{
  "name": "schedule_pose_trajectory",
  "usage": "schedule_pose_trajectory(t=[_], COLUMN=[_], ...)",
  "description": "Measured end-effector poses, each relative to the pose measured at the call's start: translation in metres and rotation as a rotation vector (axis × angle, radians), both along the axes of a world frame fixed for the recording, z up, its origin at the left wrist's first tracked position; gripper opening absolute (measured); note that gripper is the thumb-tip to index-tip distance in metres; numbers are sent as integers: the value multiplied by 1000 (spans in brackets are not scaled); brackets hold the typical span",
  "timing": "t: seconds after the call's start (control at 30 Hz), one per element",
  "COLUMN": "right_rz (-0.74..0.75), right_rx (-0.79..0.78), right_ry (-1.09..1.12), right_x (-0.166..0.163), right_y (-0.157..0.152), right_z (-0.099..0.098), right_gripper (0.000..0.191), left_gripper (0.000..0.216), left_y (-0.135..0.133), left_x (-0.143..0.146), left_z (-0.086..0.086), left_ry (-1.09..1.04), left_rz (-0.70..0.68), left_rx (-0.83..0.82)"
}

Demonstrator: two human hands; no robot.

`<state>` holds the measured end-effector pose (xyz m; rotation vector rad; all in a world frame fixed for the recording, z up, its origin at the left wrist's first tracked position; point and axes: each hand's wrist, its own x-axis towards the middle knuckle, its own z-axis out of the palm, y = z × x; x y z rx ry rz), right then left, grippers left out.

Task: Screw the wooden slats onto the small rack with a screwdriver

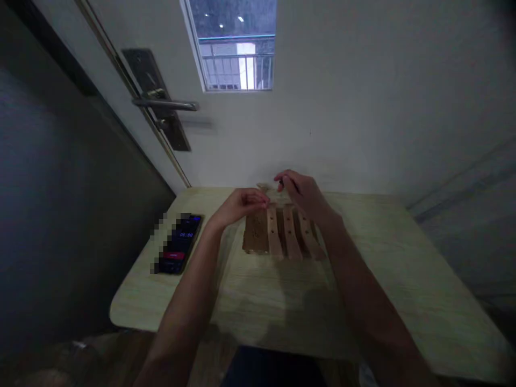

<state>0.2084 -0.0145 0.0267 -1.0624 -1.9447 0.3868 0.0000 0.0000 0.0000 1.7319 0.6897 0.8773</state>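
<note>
A brown flat board (256, 234) lies on the table, with small marks on its bare left part. Three pale wooden strips (291, 234) with dark holes rest side by side across it, their near ends reaching past its edge. My left hand (244, 205) is at the board's far left edge, fingertips pinched together by the far end of the leftmost strip. Above the far ends of the strips, my right hand (304, 193) is closed with its fingers curled; a small dark bit shows at the fingers, too unclear to name.
A phone (181, 244) with a lit timer screen lies at the table's left. Behind the pale wooden table (387, 269) stands a white door with a metal handle (167, 105) and a small window. A small pale piece (264, 186) lies near the table's back edge.
</note>
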Motion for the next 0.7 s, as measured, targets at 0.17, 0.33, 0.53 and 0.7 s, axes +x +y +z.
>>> schedule_pose_trajectory(t=[0.17,0.33,0.53,0.7], right_rz=[17,59,-15,0], right_rx=[-36,-61,-71,-80], right_ry=[-154,-385,-454,-431], right_x=[4,6,4,5], right_y=[-7,-6,-6,-6], right_z=[5,-3,-2,-1], right_gripper=[27,22,20,21], left_gripper=[6,7,10,10], left_y=[-10,-9,-10,-9], left_x=[16,14,13,14], left_z=[-12,-20,-19,-22], left_ry=[172,303,339,384], left_rz=[130,199,195,180], left_rx=[178,362,431,512])
